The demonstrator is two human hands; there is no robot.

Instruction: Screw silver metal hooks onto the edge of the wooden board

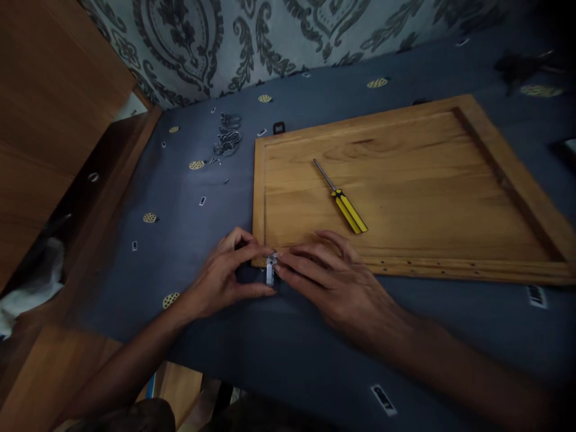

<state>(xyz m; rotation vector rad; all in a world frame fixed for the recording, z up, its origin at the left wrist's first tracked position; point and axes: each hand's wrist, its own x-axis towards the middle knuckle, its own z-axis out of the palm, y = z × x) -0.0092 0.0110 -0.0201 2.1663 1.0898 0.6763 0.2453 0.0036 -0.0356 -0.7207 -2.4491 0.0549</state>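
Note:
A metal cabinet hinge [270,273] sits at the near left corner of a wooden cabinet door [405,198], its arm sticking out past the near edge. My left hand [225,273] pinches it between index finger and thumb. From the other side, the fingertips of my right hand [333,279] press against the same hinge, with the upper fingers lying over the door's edge. A screwdriver with a yellow and black handle [350,213] lies on the door panel, beyond my right hand. The fingers partly hide where hinge and wood meet.
Several more metal hinges [228,143] lie on the blue patterned sheet [180,192] left of the door, with small screws [215,161] close by. A wooden headboard or furniture side [45,90] rises at the left. A dark object [522,66] lies at the far right.

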